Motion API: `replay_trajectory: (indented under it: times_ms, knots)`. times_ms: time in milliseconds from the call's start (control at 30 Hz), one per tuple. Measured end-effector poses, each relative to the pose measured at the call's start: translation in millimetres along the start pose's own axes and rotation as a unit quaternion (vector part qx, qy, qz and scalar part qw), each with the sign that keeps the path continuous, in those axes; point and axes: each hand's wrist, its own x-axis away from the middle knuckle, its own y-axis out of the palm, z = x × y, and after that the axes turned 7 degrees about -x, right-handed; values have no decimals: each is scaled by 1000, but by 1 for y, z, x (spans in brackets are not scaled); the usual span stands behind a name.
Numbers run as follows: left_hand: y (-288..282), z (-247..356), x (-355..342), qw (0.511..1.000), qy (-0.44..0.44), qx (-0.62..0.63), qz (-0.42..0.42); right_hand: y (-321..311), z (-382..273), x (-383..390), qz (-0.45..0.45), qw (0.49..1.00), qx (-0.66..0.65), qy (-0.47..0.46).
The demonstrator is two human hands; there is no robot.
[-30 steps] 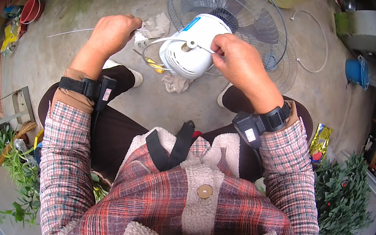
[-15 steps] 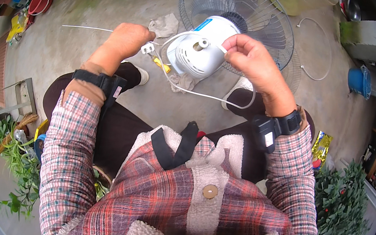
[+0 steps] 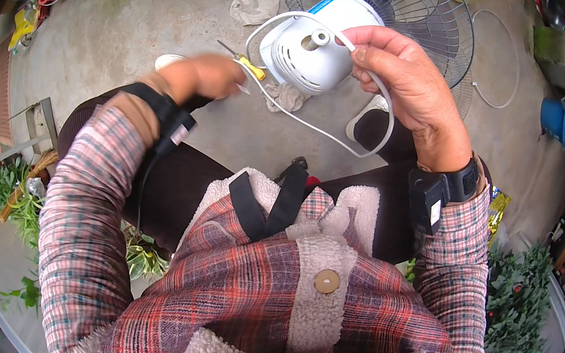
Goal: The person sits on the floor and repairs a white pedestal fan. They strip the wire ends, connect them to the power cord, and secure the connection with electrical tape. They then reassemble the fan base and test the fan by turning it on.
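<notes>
Below, a stained grey floor (image 3: 176, 10) surrounds the white fan (image 3: 320, 60).

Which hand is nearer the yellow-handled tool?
Left: the left hand is just left of the tool; the right hand, holding white cord, is farther off to its right.

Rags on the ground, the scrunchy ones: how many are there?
2. One rag lies left of the white fan housing; the other rag lies just below the housing in the picture. More could be hidden behind the fan.
</notes>
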Motion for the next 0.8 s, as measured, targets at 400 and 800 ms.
replay_trajectory:
  times_ms: [400, 800]
  knots:
    - [114, 59, -105, 994, 56, -4, 90, 13, 2, -1, -36, 999, -26, 19]
    - [24, 102, -102, 979, -119, 158, 52, 20, 11, -15, -82, 988, -127, 6]
